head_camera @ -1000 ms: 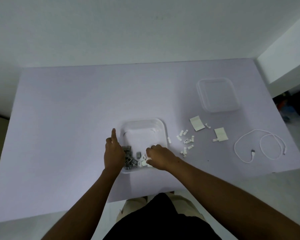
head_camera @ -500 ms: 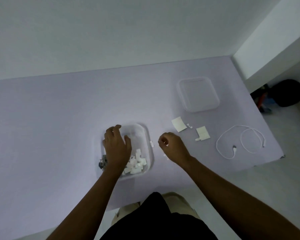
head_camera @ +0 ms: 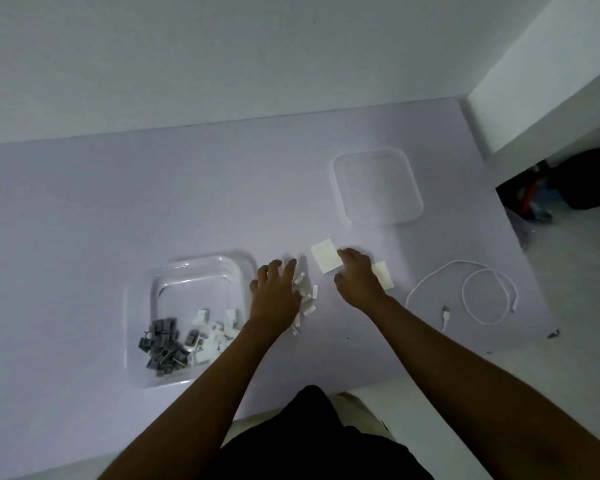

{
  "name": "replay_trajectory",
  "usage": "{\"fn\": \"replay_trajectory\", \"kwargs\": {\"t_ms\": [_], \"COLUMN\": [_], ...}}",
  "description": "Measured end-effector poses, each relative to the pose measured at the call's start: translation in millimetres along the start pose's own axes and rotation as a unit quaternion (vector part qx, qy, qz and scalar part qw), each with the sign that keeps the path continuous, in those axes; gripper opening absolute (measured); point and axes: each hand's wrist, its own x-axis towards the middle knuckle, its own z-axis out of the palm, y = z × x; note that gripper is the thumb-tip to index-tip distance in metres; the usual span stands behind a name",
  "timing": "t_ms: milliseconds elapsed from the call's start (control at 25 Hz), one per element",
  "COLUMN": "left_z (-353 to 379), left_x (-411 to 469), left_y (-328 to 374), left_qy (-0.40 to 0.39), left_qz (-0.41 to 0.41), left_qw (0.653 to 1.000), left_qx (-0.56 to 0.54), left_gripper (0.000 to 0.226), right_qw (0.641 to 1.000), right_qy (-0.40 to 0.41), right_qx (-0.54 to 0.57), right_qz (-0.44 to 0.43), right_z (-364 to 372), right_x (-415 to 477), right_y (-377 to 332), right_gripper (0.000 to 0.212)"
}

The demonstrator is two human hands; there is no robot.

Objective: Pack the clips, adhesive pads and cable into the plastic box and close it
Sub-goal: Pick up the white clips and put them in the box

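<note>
The clear plastic box (head_camera: 142,306) lies open on the lavender table, with dark grey clips (head_camera: 163,348) and white clips (head_camera: 215,336) in its near half. Several loose white clips (head_camera: 307,296) lie just right of the box. My left hand (head_camera: 278,292) rests over them, fingers spread. My right hand (head_camera: 355,282) hovers between two pale adhesive pads, one (head_camera: 324,259) at its left, the other (head_camera: 383,277) partly hidden under it. The white cable (head_camera: 482,296) lies coiled at the right. The clear lid (head_camera: 378,187) sits farther back.
The table's right edge runs close past the cable, with floor and dark bags (head_camera: 586,185) beyond. A white wall stands behind the table. The table's near edge is just in front of my body.
My left hand left the box and moved right onto the loose white clips. My right hand moved farther right to the adhesive pads. The view also shifted.
</note>
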Motion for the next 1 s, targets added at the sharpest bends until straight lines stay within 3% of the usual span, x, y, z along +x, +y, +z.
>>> {"fn": "replay_trajectory", "kwargs": {"t_ms": [160,280,400,480,560,720,880,1000], "left_z": [22.9,35.0,38.4,37.6,38.4,42.9,45.2,42.2], "left_x": [6.8,4.4,-2.4,-6.7,-10.5,-14.1,-14.9,-18.7], "left_y": [2.5,9.5,15.7,16.7,16.4,10.8,6.0,0.8], "left_qy": [-0.077,-0.106,-0.07,0.002,0.042,0.007,-0.007,-0.022], "left_qz": [0.012,0.017,0.019,-0.037,-0.118,-0.209,-0.155,-0.14], "left_qw": [0.997,0.994,0.996,0.999,0.992,0.975,0.981,0.984], "left_qx": [0.022,-0.035,-0.047,-0.029,-0.026,-0.075,-0.117,-0.112], "left_gripper": [0.066,0.06,0.06,0.059,0.059,0.058,0.052,0.062], "right_qw": [0.999,0.995,0.993,0.993,0.995,0.996,0.992,0.993], "right_qy": [-0.043,-0.043,0.064,0.082,0.065,0.026,-0.056,-0.064], "right_qx": [0.014,0.082,0.104,0.084,0.068,0.084,0.097,0.019], "right_qz": [-0.02,-0.037,0.003,0.032,0.04,0.02,-0.051,-0.102], "right_z": [6.6,7.0,1.8,0.8,5.4,19.4,33.7,46.8], "right_x": [-2.3,-19.7,-29.5,-31.6,-31.4,-29.8,-35.3,-42.5], "right_y": [20.9,35.8,58.2,67.5,70.6,57.0,31.8,27.5], "right_gripper": [0.044,0.034,0.031,0.031,0.031,0.033,0.042,0.05]}}
